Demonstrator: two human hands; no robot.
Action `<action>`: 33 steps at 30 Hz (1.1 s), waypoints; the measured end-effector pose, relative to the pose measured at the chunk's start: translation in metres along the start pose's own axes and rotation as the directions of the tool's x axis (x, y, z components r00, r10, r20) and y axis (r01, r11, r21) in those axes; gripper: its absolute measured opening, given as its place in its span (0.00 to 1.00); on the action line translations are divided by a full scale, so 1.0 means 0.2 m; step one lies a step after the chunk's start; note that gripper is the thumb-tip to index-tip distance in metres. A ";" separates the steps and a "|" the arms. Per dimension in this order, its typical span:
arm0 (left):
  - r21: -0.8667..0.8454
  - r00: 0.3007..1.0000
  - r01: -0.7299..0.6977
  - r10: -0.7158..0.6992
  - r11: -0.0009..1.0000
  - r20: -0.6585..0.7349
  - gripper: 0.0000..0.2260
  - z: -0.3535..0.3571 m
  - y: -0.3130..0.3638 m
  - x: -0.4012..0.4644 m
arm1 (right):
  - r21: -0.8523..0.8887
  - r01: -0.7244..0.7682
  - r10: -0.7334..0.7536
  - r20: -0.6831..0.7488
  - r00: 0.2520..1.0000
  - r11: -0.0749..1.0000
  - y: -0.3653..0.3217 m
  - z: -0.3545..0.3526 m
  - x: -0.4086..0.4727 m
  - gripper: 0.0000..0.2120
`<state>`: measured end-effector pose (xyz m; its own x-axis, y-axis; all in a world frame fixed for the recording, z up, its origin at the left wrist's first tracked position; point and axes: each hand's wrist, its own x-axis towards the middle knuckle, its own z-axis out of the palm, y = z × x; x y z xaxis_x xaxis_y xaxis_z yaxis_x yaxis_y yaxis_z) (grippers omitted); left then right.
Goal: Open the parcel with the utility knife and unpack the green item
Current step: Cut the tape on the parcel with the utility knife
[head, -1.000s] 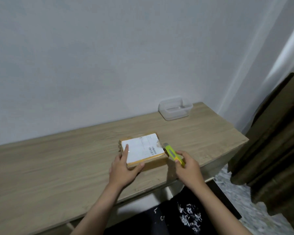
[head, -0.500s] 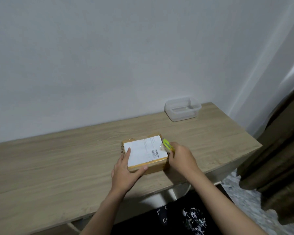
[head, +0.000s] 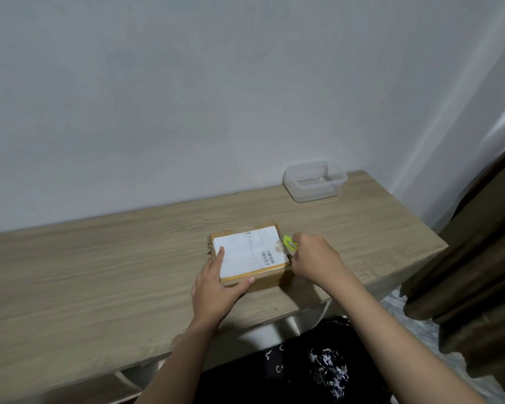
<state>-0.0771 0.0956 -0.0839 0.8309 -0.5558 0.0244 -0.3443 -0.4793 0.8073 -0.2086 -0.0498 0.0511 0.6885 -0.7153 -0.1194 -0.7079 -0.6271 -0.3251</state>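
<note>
Wooden worktop [head: 105,275] against pale wall. Parcel [head: 250,255] near front edge, left hand [head: 216,282] pressed flat on it. Right hand [head: 314,260] clamped on utility knife [head: 289,242] at parcel's right edge.

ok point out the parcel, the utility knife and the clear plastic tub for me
parcel [head: 247,253]: head view, on the white shipping label on its top face
utility knife [head: 289,243]: head view, on the yellow-green body showing above the right hand
clear plastic tub [head: 315,189]: head view, on its front wall
</note>
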 end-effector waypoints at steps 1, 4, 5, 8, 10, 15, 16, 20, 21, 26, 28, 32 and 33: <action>0.002 1.000 0.002 -0.002 1.000 0.004 0.45 0.00 0.00 0.00 | 0.003 -0.002 0.002 0.004 1.000 1.000 0.00 0.00 0.00 0.13; 0.019 1.000 -0.002 0.002 1.000 0.020 0.45 0.00 0.00 0.00 | 0.010 0.007 -0.007 0.010 1.000 1.000 -0.02 -0.01 0.00 0.11; 0.028 1.000 -0.005 0.005 1.000 0.023 0.45 0.00 0.00 0.00 | 0.010 0.010 -0.011 0.009 1.000 1.000 -0.03 -0.01 0.00 0.10; 0.044 1.000 -0.002 0.001 0.999 0.021 0.45 -0.01 0.00 0.00 | 0.011 0.011 -0.012 0.006 1.000 1.000 -0.03 0.00 -0.01 0.11; 0.037 1.000 0.006 -0.006 0.999 0.018 0.45 0.00 0.00 0.00 | 0.008 0.015 -0.015 0.002 1.000 1.000 -0.02 0.00 -0.02 0.11; 0.023 1.000 0.018 -0.018 1.000 0.014 0.46 0.01 -0.01 0.01 | -0.030 0.025 -0.025 0.017 1.000 0.999 -0.03 0.01 -0.06 0.07; 0.019 1.000 0.019 -0.019 1.000 0.017 0.46 0.01 -0.01 0.01 | -0.032 0.021 -0.021 0.018 1.000 0.999 -0.03 0.01 -0.07 0.08; 0.024 1.000 0.014 -0.014 1.000 0.018 0.46 0.00 0.00 0.00 | -0.017 -0.009 0.009 0.004 1.000 1.000 -0.02 0.01 -0.05 0.12; 0.029 1.000 0.012 -0.012 1.000 0.017 0.46 0.00 0.00 0.00 | -0.015 -0.012 0.012 0.000 1.000 1.000 -0.01 0.01 -0.04 0.14; 0.022 1.000 0.016 -0.016 1.000 0.018 0.46 -0.01 0.02 -0.01 | -0.033 -0.016 0.016 0.011 1.000 0.999 -0.01 0.01 -0.07 0.12; 0.010 1.000 0.016 -0.016 1.000 0.014 0.46 -0.02 0.02 -0.01 | -0.051 -0.012 0.014 0.032 0.999 0.999 -0.01 0.01 -0.10 0.08; 0.005 1.000 0.011 -0.011 1.000 0.017 0.46 -0.01 0.01 -0.01 | -0.094 0.008 -0.006 0.029 1.000 0.996 0.00 0.03 -0.16 0.07; 0.008 1.000 0.010 -0.010 1.000 0.019 0.46 -0.01 0.01 -0.01 | -0.101 0.006 -0.004 0.022 1.000 0.995 0.01 0.04 -0.17 0.08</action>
<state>-0.0783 0.0966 -0.0802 0.8258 -0.5639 0.0047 -0.3394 -0.4904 0.8027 -0.2314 -0.0239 0.0472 0.6947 -0.7057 -0.1392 -0.7159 -0.6594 -0.2297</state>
